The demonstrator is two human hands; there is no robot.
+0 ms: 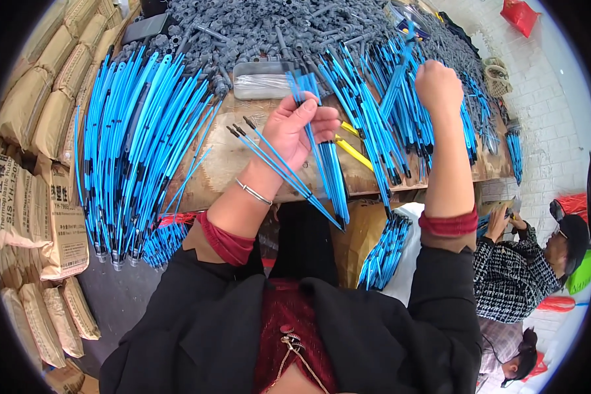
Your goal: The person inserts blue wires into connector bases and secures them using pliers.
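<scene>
My left hand (295, 125) is closed in a pinch around several long, thin blue strips (303, 82). Their upper parts are blurred and stand above the fingertips. Below and right of that hand, a bundle of blue strips with black ends (331, 174) hangs over the table's front edge. Two loose strips (276, 164) slant past the left wrist. My right hand (438, 85) is raised over the right-hand pile, fingers curled, at a smeared blue strip (400, 75). The thumb and fingertips of this hand are hidden.
A large fan of blue strips (138, 125) covers the table's left; more strips (368, 118) lie right. Grey plastic fittings (243, 29) are heaped behind a metal tray of thin pins (262, 82). Yellow-handled tool (354, 154), stacked sacks (36, 111) left, a seated person (519, 269) right.
</scene>
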